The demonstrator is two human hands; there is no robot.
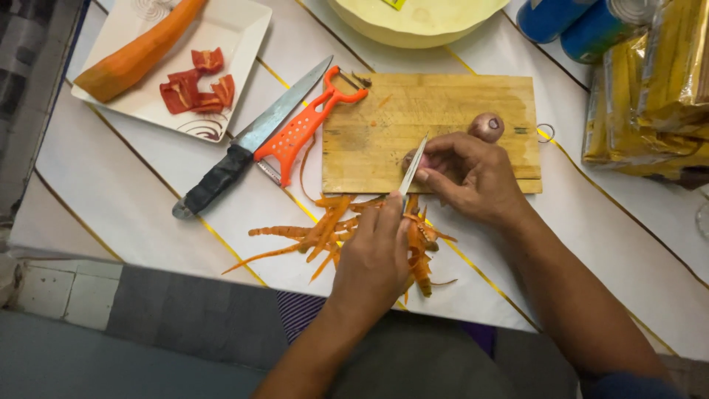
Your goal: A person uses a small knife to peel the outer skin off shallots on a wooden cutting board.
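Head view looks down on a white tabletop with thin gold lines (111, 185). The left hand (373, 255) is closed around the handle of a small steel paring knife (413, 166), its blade angled up over the lower edge of the rectangular wooden cutting board (458, 103). The right hand (473, 174) pinches a small reddish onion (410, 157), mostly hidden, against the blade at that board edge. A second round purple-brown onion (486, 127) sits on the board just beyond the knuckles. Orange carrot peelings (325, 225) spread off the board's near edge towards the table rim. Left of the board lie an orange plastic peeler (303, 125) and a long black-handled kitchen knife (244, 148), side by side.
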